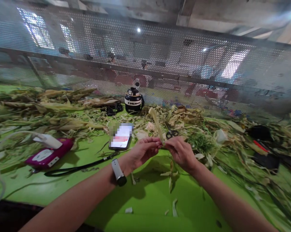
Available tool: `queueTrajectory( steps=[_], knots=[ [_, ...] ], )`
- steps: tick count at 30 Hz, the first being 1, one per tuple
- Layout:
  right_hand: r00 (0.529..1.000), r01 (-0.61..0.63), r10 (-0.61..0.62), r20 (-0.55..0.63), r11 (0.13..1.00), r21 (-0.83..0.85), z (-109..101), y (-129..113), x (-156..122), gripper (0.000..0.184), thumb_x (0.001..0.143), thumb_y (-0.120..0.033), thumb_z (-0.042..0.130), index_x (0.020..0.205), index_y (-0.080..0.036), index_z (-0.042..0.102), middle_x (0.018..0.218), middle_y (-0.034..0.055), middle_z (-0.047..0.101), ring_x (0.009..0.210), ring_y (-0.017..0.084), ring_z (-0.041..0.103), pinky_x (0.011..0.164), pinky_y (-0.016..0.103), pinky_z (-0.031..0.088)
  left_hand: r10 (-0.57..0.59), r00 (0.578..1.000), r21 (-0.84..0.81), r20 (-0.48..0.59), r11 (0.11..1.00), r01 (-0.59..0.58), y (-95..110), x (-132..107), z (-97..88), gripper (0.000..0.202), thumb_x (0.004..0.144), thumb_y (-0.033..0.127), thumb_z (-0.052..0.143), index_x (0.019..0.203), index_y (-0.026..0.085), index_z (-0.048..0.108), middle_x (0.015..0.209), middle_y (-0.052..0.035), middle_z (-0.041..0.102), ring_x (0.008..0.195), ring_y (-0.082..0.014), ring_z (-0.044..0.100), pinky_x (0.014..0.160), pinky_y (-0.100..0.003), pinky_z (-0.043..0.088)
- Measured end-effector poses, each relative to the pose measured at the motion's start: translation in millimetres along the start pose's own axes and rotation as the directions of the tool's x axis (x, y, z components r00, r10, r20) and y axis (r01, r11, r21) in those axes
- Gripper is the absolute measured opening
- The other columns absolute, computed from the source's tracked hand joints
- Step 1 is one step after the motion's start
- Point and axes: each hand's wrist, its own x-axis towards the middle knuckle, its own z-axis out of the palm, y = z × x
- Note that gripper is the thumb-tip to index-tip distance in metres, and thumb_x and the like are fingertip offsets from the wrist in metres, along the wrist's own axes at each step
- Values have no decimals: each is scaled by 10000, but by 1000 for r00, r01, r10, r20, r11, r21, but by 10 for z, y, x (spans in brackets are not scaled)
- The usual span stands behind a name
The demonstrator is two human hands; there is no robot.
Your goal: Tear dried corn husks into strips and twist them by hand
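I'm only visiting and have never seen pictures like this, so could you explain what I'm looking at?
There is no machine here, just a person's two bare hands. The single picture comes from a camera worn on the head, looking forward and down.

The left hand, with a watch on its wrist, and the right hand meet at the lower end of a pale strip, pinched between the fingertips. It stands up, leaning slightly.

On the green table lie heaps of dry leaves, a phone, a purple box and, just beyond the right hand, scissors. A black bottle stands farther back, before a metal screen full of holes.
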Motion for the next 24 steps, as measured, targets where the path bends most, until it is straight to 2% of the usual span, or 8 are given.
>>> queueTrajectory(
  steps=[7,12,19,24],
  knots=[
    [992,127,-126,-19,992,20,-15,1,17,146,904,-162,474,992,-212,579,842,63,669,767,150,620,678,262,498,-18,997,-30,81,999,21,-39,3,-7,127,664,21,708,751,110,686,675,-11,639,579,-50,570,573,-149,455],
    [992,124,-125,-28,992,-16,-7,8,3,123,908,-169,478,979,-218,564,835,55,666,753,148,626,671,263,498,-29,996,-47,88,998,34,-59,-10,-5,131,675,20,705,751,124,679,690,-12,644,586,-58,573,588,-166,463],
    [976,202,-207,-64,977,-73,-10,-14,24,120,903,-166,496,1013,-210,520,804,47,661,696,143,615,614,241,497,-76,992,-111,105,990,88,-58,-25,19,70,721,13,660,750,75,666,670,-14,629,555,-36,582,566,-107,476],
    [969,202,-219,-115,968,-147,31,-13,-5,124,892,-140,500,999,-200,520,781,46,648,690,153,611,602,244,497,-94,993,-161,69,981,104,-66,-46,66,116,765,-23,582,765,60,663,681,-33,660,569,-48,612,587,-111,502]
  ],
)
